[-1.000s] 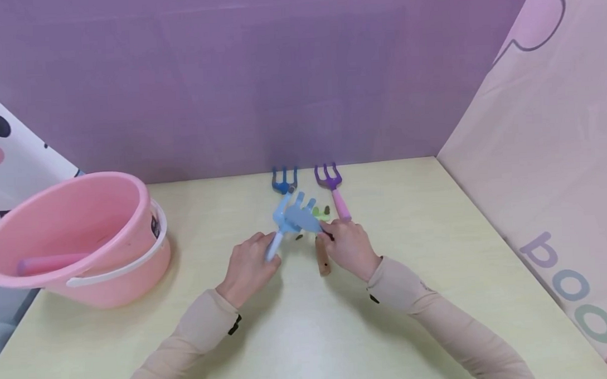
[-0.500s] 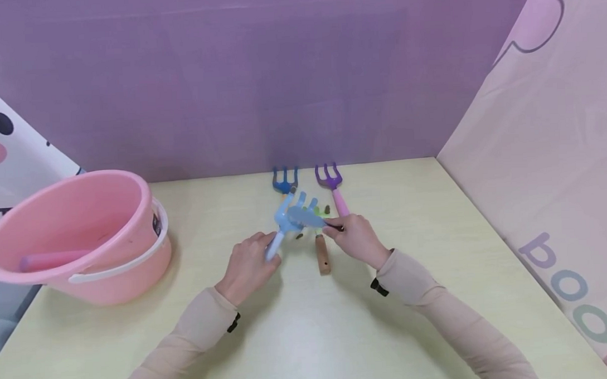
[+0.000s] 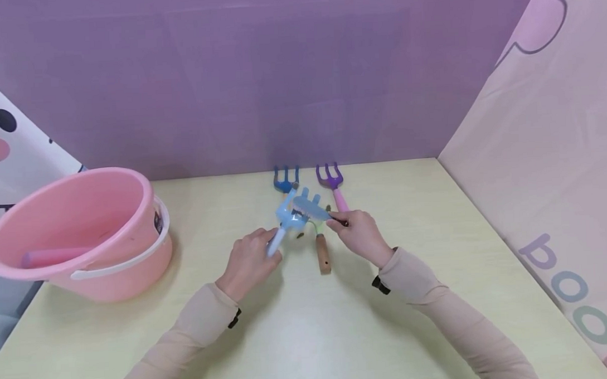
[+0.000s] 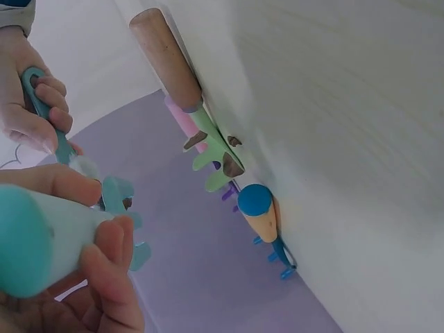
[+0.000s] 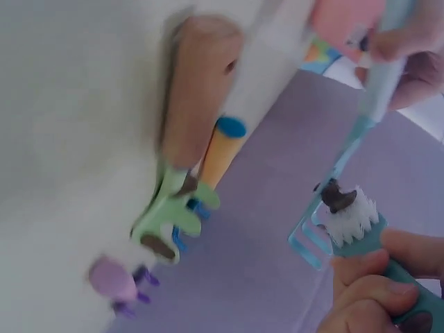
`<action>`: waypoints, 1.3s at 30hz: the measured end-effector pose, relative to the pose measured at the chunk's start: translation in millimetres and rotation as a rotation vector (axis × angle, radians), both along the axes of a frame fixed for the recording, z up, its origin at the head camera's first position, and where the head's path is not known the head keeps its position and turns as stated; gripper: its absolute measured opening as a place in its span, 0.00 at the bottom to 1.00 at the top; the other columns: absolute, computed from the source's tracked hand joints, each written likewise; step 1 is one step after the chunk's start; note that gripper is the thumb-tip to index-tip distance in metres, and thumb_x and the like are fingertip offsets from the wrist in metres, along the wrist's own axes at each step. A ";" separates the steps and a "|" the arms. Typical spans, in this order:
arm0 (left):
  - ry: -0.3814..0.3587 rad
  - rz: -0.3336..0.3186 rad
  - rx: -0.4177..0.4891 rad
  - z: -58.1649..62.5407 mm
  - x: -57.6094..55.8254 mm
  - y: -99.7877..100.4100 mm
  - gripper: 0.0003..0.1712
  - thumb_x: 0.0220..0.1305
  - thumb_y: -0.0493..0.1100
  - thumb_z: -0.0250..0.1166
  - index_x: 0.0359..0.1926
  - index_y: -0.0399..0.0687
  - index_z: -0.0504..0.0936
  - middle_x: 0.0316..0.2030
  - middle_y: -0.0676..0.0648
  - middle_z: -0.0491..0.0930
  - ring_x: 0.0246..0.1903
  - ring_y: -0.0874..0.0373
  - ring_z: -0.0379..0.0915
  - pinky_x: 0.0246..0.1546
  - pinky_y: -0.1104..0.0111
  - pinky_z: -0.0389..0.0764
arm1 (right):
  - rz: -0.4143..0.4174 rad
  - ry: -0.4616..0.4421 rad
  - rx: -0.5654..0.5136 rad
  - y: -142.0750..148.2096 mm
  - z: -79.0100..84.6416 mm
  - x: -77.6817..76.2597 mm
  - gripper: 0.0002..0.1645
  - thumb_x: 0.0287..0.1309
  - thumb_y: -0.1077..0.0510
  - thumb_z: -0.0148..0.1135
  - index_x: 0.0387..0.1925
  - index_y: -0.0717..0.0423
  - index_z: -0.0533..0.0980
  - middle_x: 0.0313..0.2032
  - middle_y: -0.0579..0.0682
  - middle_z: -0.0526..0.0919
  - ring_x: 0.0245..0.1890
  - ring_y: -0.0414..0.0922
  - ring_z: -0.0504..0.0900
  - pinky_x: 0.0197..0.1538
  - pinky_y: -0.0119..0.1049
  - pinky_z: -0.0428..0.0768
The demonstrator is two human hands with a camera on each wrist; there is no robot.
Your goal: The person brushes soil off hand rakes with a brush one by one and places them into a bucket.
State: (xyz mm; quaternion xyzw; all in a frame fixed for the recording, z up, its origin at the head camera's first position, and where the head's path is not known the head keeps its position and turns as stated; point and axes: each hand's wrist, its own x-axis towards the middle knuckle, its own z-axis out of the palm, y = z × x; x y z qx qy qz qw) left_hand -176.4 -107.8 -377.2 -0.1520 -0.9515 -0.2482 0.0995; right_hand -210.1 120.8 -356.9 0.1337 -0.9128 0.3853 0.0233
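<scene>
vs 0.5 s ago: brush (image 3: 310, 207) slightly higher, bristles (image 3: 300, 207) now showing | my left hand (image 3: 248, 265) wrapped round light-blue rake (image 3: 285, 217), frame centre, tines upper right, axis lower-left–upper-right | my right hand (image 3: 360, 237) gripping brush, over rake head, pointing upper left, axis upper-left–lower-right

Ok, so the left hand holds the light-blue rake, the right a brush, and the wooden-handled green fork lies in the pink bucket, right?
Not quite: the head view shows the green fork lying on the table, not in the pink bucket. The left hand does hold the light-blue rake, the right hand a brush.
</scene>
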 end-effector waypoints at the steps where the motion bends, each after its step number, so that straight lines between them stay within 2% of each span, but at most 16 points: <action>1: 0.000 0.000 -0.002 0.3 0.1 0.3 0.24 0.49 0.37 0.62 0.51 0.37 0.78 0.31 0.43 0.79 0.20 0.59 0.67 0.19 0.70 0.70 | 0.006 0.074 0.040 -0.9 -1.4 0.1 0.19 0.59 0.56 0.57 0.49 0.64 0.77 0.14 0.49 0.70 0.11 0.37 0.58 0.14 0.27 0.58; 5: 0.005 -0.006 0.004 1.3 1.4 2.6 0.24 0.49 0.36 0.61 0.51 0.37 0.78 0.30 0.44 0.79 0.19 0.59 0.66 0.19 0.71 0.70 | 0.013 0.372 0.234 -4.4 -7.8 0.5 0.18 0.58 0.59 0.58 0.47 0.67 0.77 0.22 0.54 0.79 0.12 0.37 0.62 0.15 0.26 0.61; 7: 0.021 -0.013 0.000 1.2 1.9 3.7 0.24 0.49 0.36 0.62 0.51 0.37 0.78 0.30 0.44 0.79 0.19 0.59 0.67 0.20 0.69 0.72 | 0.007 0.417 0.278 -5.4 -10.2 0.8 0.18 0.58 0.58 0.58 0.47 0.67 0.77 0.23 0.55 0.79 0.13 0.37 0.62 0.14 0.26 0.61; 9: 0.040 -0.019 -0.003 1.1 2.5 4.6 0.24 0.49 0.36 0.62 0.51 0.36 0.78 0.30 0.44 0.79 0.21 0.59 0.69 0.22 0.67 0.74 | 0.007 0.383 0.265 -6.2 -11.4 1.6 0.18 0.58 0.58 0.58 0.47 0.67 0.77 0.22 0.54 0.78 0.12 0.37 0.61 0.14 0.26 0.60; 13: 0.067 -0.019 -0.003 -2.0 2.9 6.8 0.25 0.48 0.35 0.62 0.51 0.36 0.78 0.30 0.44 0.79 0.22 0.58 0.71 0.24 0.65 0.76 | 0.021 0.216 0.153 -7.3 -13.0 3.7 0.19 0.59 0.58 0.57 0.48 0.66 0.76 0.22 0.54 0.80 0.10 0.36 0.57 0.12 0.25 0.58; 16: 0.072 -0.012 0.006 -4.5 2.5 8.2 0.25 0.48 0.35 0.62 0.51 0.36 0.78 0.30 0.44 0.79 0.22 0.58 0.70 0.23 0.65 0.75 | 0.027 0.136 0.111 -9.6 -14.2 5.8 0.19 0.59 0.58 0.56 0.49 0.65 0.76 0.21 0.54 0.79 0.09 0.36 0.57 0.12 0.24 0.57; 22: 0.072 -0.009 0.021 -7.5 1.8 10.8 0.24 0.47 0.35 0.62 0.50 0.35 0.78 0.30 0.43 0.79 0.22 0.58 0.71 0.24 0.65 0.75 | 0.015 0.135 0.153 -14.7 -17.0 12.2 0.19 0.59 0.59 0.56 0.50 0.66 0.75 0.13 0.47 0.65 0.10 0.37 0.58 0.13 0.26 0.59; 29: 0.050 0.003 0.010 -6.8 2.9 10.2 0.24 0.48 0.35 0.62 0.50 0.35 0.78 0.31 0.43 0.80 0.24 0.56 0.72 0.25 0.63 0.75 | 0.031 0.128 0.137 -14.6 -20.5 13.2 0.19 0.59 0.59 0.56 0.50 0.64 0.75 0.14 0.47 0.65 0.11 0.37 0.59 0.14 0.27 0.59; 31: 0.026 0.013 0.020 -5.2 3.6 9.2 0.25 0.48 0.36 0.62 0.51 0.35 0.78 0.32 0.43 0.80 0.24 0.56 0.71 0.25 0.64 0.74 | 0.054 0.187 0.150 -11.5 -22.5 11.1 0.19 0.58 0.59 0.57 0.49 0.64 0.76 0.14 0.47 0.66 0.12 0.37 0.59 0.14 0.27 0.59; 35: -0.017 0.020 0.044 -1.5 4.3 6.7 0.25 0.49 0.38 0.62 0.52 0.38 0.77 0.33 0.43 0.80 0.24 0.57 0.70 0.25 0.65 0.72 | 0.119 0.389 0.217 -2.2 -26.9 4.7 0.18 0.55 0.60 0.61 0.47 0.64 0.77 0.18 0.47 0.73 0.13 0.36 0.58 0.17 0.26 0.59; 39: -0.023 0.010 0.052 -2.9 4.7 4.1 0.26 0.49 0.39 0.62 0.53 0.39 0.77 0.34 0.44 0.80 0.25 0.57 0.70 0.27 0.64 0.72 | 0.158 0.546 0.267 3.6 -29.8 0.3 0.18 0.51 0.60 0.65 0.45 0.61 0.79 0.22 0.47 0.78 0.14 0.35 0.61 0.18 0.26 0.61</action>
